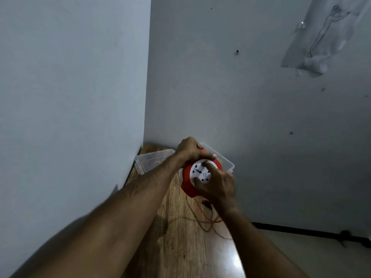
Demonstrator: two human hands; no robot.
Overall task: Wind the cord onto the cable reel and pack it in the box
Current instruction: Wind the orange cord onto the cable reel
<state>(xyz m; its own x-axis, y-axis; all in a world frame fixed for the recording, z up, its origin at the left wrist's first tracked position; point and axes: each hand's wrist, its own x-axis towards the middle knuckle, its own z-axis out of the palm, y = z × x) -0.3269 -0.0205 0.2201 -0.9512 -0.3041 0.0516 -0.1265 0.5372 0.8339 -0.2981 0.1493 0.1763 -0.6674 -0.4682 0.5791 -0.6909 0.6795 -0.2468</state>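
A round red cable reel point(187, 184) with a white socket face point(200, 173) is held above the wooden table point(180, 247). My left hand point(190, 150) grips its far rim from above. My right hand point(217, 186) holds the near right side, one finger pressing on the white face. A thin red cord point(202, 212) hangs from the reel and lies in loose loops on the table. Behind the reel stands a clear plastic box point(224, 159), partly hidden by my hands.
A clear plastic lid point(149, 160) lies at the table's far left, against the wall. Grey walls close in at the left and behind. The table's right edge drops to a pale floor with a black strip point(301, 230) along the wall.
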